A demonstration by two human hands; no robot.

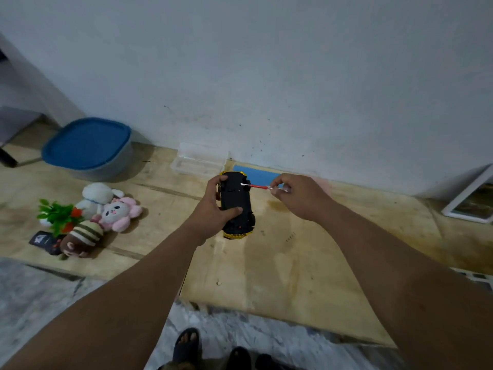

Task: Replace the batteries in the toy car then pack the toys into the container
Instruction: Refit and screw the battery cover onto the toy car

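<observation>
Fingers [226, 180] of the left hand [213, 206] wrap round the upturned yellow toy car [237, 206], black underside up, holding it on the plywood worktop [293, 263]. Right hand [296, 196] pinches a slim red-shafted screwdriver [256, 186], its tip on the car's underside. Just behind the car lie a clear plastic case [198, 162] and a blue sheet [256, 174]. Well left sit the blue-lidded grey container [88, 148] and a heap of plush toys [106, 209].

No legible text, label or number on anything here.
</observation>
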